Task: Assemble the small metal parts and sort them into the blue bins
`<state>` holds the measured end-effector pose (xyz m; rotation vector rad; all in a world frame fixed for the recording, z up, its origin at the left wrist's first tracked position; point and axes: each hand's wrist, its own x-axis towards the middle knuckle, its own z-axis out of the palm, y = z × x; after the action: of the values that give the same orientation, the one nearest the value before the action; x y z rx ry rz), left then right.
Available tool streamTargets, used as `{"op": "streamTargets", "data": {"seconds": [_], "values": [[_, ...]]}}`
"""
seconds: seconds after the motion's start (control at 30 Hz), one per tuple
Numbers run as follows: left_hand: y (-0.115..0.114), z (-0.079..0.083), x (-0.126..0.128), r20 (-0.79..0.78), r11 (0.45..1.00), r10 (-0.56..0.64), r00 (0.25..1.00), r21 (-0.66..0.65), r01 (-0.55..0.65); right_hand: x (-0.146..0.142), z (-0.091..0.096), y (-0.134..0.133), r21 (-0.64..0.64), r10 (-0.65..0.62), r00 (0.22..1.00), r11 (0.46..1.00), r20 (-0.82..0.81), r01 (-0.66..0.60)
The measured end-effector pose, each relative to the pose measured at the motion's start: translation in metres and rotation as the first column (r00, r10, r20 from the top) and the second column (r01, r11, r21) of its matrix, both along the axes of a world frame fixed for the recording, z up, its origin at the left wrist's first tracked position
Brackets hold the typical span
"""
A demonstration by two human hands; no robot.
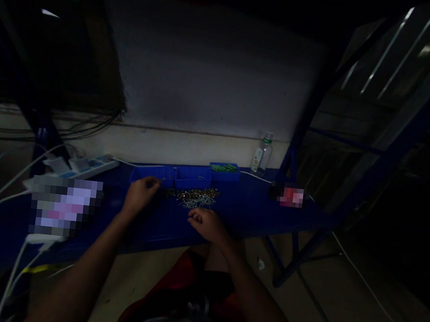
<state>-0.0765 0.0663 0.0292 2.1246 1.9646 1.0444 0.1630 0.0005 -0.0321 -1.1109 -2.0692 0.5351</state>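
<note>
My left hand (139, 195) is closed in a pinch in front of the left blue bin (152, 173). A small thin metal pin (166, 179) shows at its fingertips; its exact kind is too dim to make out. At the near edge of a pile of silver pins (200, 202), my right hand (208, 224) is held with its fingers curled together. Whatever they may hold is hidden. Just behind the silver pins lies a heap of small brass-coloured metal parts (192, 194). A second blue bin (193, 178) stands behind both piles, with a thin piece on it.
A smaller blue box (224, 171) with green items and a clear bottle (262, 156) stand by the wall. On the left of the blue table (256, 206) are a white power strip (89, 167), cables and a blurred-out object (66, 207). Another blurred red item (291, 196) lies right.
</note>
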Motion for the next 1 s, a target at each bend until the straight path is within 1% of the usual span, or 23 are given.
{"op": "streamTargets", "data": {"seconds": [0.07,0.13,0.2,0.33,0.47,0.53,0.57,0.63,0.7,0.77,0.8,0.83,0.9,0.97,1.0], "values": [[0.018,0.01,-0.008,-0.086,0.993,0.112,0.99,-0.011,-0.114,0.0,0.001,0.0,-0.026,0.01,1.0,1.0,-0.021,-0.01],[0.03,0.017,-0.012,-0.155,0.982,0.174,0.972,-0.049,-0.183,0.001,0.003,0.0,-0.051,0.019,0.999,0.998,-0.037,-0.021],[0.039,0.021,-0.013,-0.208,0.972,0.188,0.96,-0.097,-0.212,0.001,0.004,0.001,-0.072,0.028,0.998,0.997,-0.05,-0.032],[0.049,0.022,-0.015,-0.298,0.954,0.194,0.935,-0.164,-0.25,0.0,0.003,0.007,-0.103,0.026,0.998,0.994,-0.064,-0.032],[0.054,0.024,-0.018,-0.348,0.944,0.187,0.919,-0.194,-0.265,-0.001,0.004,0.013,-0.132,-0.01,1.0,0.991,-0.006,0.009],[0.055,0.026,-0.019,-0.367,0.94,0.179,0.913,-0.21,-0.269,0.002,0.008,0.014,-0.087,-0.033,0.997,0.995,0.068,0.039],[0.055,0.027,-0.02,-0.376,0.937,0.178,0.909,-0.217,-0.273,0.004,0.01,0.014,-0.038,-0.057,0.992,0.997,0.116,0.061],[0.053,0.03,-0.019,-0.389,0.933,0.19,0.901,-0.214,-0.289,0.01,0.012,0.013,0.084,-0.173,0.963,0.984,0.205,0.158],[0.045,0.032,-0.015,-0.383,0.939,0.214,0.899,-0.174,-0.298,0.017,0.012,0.013,0.133,-0.306,0.915,0.951,0.265,0.279],[0.028,0.031,-0.004,-0.345,0.962,0.202,0.916,-0.107,-0.253,0.021,0.01,0.013,0.14,-0.383,0.874,0.924,0.3,0.356],[0.017,0.028,0.003,-0.32,0.977,0.157,0.934,-0.087,-0.194,0.022,0.008,0.014,0.143,-0.399,0.863,0.917,0.309,0.373],[0.005,0.024,0.012,-0.294,0.99,0.094,0.951,-0.074,-0.121,0.022,0.006,0.014,0.148,-0.411,0.857,0.912,0.312,0.383],[-0.021,0.013,0.034,-0.231,0.995,-0.042,0.972,-0.1,0.019,0.021,0.004,0.015,0.161,-0.435,0.846,0.9,0.308,0.404],[-0.044,-0.002,0.054,-0.168,0.973,-0.211,0.963,-0.127,0.191,0.019,0.003,0.016,0.171,-0.46,0.834,0.888,0.306,0.427],[-0.053,-0.009,0.062,-0.143,0.952,-0.286,0.948,-0.157,0.263,0.019,0.002,0.017,0.175,-0.466,0.829,0.885,0.309,0.432]]}}
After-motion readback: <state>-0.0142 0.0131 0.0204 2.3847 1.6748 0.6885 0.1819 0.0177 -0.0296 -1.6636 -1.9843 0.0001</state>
